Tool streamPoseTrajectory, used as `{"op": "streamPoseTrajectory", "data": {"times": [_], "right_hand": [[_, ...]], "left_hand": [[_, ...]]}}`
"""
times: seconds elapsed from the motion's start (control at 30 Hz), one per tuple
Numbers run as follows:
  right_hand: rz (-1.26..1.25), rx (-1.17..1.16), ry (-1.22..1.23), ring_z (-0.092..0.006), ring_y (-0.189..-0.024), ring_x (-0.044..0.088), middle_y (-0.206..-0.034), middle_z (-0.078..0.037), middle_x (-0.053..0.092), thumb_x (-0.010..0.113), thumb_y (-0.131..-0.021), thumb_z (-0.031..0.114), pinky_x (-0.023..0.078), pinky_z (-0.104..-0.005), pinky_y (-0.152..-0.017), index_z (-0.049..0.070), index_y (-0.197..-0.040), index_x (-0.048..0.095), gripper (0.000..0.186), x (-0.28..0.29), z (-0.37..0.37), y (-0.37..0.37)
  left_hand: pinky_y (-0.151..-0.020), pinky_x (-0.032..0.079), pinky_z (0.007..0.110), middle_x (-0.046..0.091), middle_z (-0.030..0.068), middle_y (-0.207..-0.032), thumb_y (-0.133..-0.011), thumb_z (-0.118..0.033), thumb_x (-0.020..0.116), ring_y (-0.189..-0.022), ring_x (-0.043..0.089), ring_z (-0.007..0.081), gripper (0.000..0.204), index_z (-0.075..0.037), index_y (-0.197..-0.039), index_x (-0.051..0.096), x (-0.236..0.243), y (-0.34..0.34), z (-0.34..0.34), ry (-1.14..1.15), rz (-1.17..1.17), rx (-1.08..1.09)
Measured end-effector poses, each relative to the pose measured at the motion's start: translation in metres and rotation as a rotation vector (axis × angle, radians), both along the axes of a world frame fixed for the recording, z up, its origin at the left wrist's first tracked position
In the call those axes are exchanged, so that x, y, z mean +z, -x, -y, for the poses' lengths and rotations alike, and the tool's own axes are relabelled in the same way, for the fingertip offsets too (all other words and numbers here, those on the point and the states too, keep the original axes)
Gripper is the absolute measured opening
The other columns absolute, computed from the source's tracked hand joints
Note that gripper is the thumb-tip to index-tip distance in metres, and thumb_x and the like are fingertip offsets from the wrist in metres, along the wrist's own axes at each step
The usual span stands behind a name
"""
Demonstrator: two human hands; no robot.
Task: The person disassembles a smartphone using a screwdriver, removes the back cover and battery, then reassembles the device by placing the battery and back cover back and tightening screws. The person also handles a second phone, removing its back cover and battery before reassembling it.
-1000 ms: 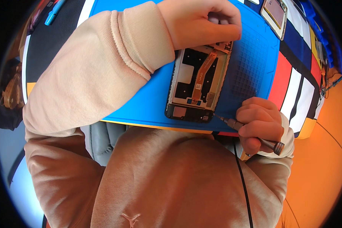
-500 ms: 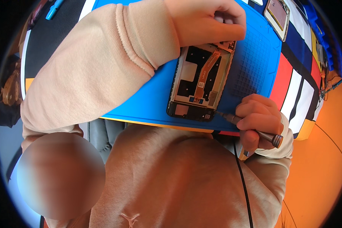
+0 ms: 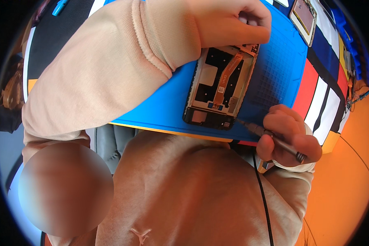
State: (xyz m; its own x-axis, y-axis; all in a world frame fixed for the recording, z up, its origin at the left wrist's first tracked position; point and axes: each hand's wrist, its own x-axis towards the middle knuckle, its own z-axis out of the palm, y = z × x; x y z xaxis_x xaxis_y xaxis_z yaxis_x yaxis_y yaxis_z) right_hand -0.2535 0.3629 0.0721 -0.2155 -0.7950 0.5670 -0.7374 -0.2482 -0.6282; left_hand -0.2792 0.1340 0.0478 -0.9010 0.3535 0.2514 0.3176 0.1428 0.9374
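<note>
An opened phone (image 3: 205, 95) lies tilted on the blue mat, its inner frame exposed. An orange-brown flat ribbon cable (image 3: 230, 74) runs down its middle to a connector near the lower end. My left hand (image 3: 233, 25) reaches across the top, fingers curled closed over the phone's upper end, which they hide. In my right hand (image 3: 289, 131) is a slim metal screwdriver (image 3: 256, 129), gripped between thumb and fingers. Its thin tip is at the phone's lower right corner; whether it touches cannot be made out.
A ribbed blue work mat (image 3: 162, 110) covers the table near me. At the upper right lies another phone part with a pale frame (image 3: 311, 35), beside blue bins (image 3: 350, 41). A black cable (image 3: 263, 197) hangs in front of me. A light blue pen (image 3: 60, 7) lies far left.
The right hand's fingers have shifted around the screwdriver handle, with the thumb side opening lower down. The whole scene has moved slightly right in view; the left hand keeps its pose.
</note>
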Motion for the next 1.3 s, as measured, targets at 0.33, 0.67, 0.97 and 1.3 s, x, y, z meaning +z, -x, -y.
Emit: {"op": "streamPoseTrajectory", "data": {"times": [0.33, 0.67, 0.97, 1.3], "right_hand": [[-0.189, -0.165, -0.032, -0.0162, -0.041, 0.037, -0.066, -0.008, 0.051, 0.072, -0.068, -0.008, 0.03, -0.0284, -0.039, 0.007, -0.1, 0.036, 0.05, 0.0, -0.004, -0.006], [-0.196, -0.263, -0.133, -0.0322, -0.081, 0.065, -0.106, -0.026, 0.062, 0.057, -0.087, 0.008, 0.038, -0.0442, -0.081, 0.017, -0.124, 0.028, 0.048, 0.003, -0.002, -0.015], [-0.125, -0.141, 0.091, -0.0376, -0.088, 0.061, -0.111, -0.033, 0.054, 0.066, -0.071, 0.001, 0.045, -0.0437, -0.072, 0.011, -0.096, 0.037, 0.04, -0.001, 0.004, 0.005], [-0.243, -0.138, 0.04, -0.0338, -0.082, 0.06, -0.103, -0.026, 0.056, 0.063, -0.067, -0.005, 0.049, -0.039, -0.062, 0.009, -0.093, 0.035, 0.04, 0.003, 0.004, 0.001]], "left_hand": [[-0.046, 0.034, 0.022, 0.05, -0.0005, -0.054, -0.083, -0.014, 0.063, -0.049, 0.041, 0.0052, 0.014, -0.002, -0.076, 0.067, 0.0, 0.0, 0.0, 0.037, -0.058, 0.015], [-0.047, 0.037, 0.022, 0.052, 0.0003, -0.053, -0.081, -0.012, 0.062, -0.049, 0.043, 0.0057, 0.013, -0.002, -0.075, 0.066, 0.004, 0.003, -0.002, 0.065, 0.097, -0.006], [-0.047, 0.039, 0.022, 0.057, 0.0016, -0.055, -0.081, -0.013, 0.061, -0.048, 0.047, 0.0064, 0.014, -0.003, -0.073, 0.066, 0.006, 0.005, 0.0, 0.073, 0.097, -0.031], [-0.047, 0.039, 0.023, 0.054, 0.0017, -0.054, -0.081, -0.013, 0.062, -0.048, 0.045, 0.0073, 0.014, -0.003, -0.072, 0.065, 0.001, 0.006, 0.003, 0.017, 0.036, -0.064]]}}
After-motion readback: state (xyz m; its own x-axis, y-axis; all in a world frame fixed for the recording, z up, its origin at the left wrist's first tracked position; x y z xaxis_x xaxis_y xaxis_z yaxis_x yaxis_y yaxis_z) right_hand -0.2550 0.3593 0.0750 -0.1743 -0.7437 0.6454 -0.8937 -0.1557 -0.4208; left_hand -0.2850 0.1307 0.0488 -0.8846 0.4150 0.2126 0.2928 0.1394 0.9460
